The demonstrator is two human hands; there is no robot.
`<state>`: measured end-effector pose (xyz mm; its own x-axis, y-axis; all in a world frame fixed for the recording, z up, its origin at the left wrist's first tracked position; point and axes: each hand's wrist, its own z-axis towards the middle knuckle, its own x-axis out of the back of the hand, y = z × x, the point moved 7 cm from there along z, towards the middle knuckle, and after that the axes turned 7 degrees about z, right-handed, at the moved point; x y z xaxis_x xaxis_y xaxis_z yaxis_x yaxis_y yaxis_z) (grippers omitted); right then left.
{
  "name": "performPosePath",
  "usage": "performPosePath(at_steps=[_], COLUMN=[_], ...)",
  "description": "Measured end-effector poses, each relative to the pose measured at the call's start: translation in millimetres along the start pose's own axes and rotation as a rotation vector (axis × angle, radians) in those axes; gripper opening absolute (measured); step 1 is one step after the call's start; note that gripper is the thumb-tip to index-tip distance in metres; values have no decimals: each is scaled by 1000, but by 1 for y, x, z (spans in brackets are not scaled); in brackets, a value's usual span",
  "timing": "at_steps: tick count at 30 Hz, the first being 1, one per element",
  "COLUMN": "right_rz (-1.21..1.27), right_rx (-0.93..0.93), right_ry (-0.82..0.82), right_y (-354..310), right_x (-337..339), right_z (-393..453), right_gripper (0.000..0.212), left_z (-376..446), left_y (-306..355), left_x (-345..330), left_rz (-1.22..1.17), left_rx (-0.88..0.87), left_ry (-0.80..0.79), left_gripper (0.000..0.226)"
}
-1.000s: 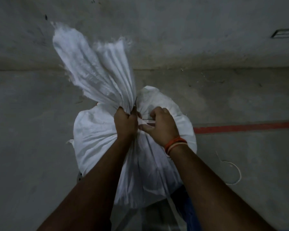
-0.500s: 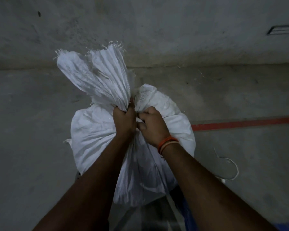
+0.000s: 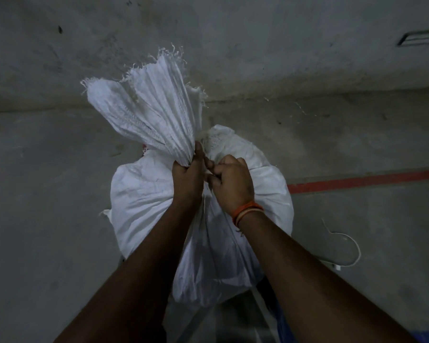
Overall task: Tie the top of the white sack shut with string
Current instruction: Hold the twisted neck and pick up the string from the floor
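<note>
So: white sack (image 3: 144,194) sits upright on the floor (image 3: 47,219), center frame, full and bulging. Its top is gathered into a pleated neck (image 3: 159,115) that fans up and left, w/ frayed threads along the upper edge. A second, smaller bunch of fabric pokes up just right of the neck, behind the hands.

L hand (image 3: 187,179) is fisted tight around the base of the neck, thumb up against the pleats, fingers fully curled on the fabric. R hand (image 3: 230,184) is right beside it, touching or nearly so, fingers curled in and pinched toward the L thumb. Can't tell if R is pinching string or just sack fabric; any string at the neck is hidden btwn the hands. Thin pale strand runs down the sack front below the hands, could be string or a fold, unclear.

R wrist has orange bands (image 3: 247,212). Both forearms are bare, coming in from the bottom of frame.

Loose string (image 3: 349,243) lies on the floor well right of the sack, curled in a loop, not touched by either hand. Red line (image 3: 364,180) is painted on the floor, running right from behind the sack. Wall (image 3: 258,45) is behind, grey and stained. Blue fabric shows at the bottom edge under the R arm. Lighting is dim.
</note>
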<state>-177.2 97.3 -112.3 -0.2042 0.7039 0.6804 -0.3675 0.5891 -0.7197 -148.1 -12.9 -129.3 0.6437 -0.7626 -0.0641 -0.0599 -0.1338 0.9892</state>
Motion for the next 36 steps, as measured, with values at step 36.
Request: performPosePath(at_steps=[36], right_rz=[320], right_rx=[-254], right_ry=[84], right_y=[16], right_x=[56], right_z=[-20], right_gripper=[7], left_z=[-13], left_y=[13], left_x=[-3], left_rz=[893], left_rx=[-263], left_ry=[-105], left_gripper=[103])
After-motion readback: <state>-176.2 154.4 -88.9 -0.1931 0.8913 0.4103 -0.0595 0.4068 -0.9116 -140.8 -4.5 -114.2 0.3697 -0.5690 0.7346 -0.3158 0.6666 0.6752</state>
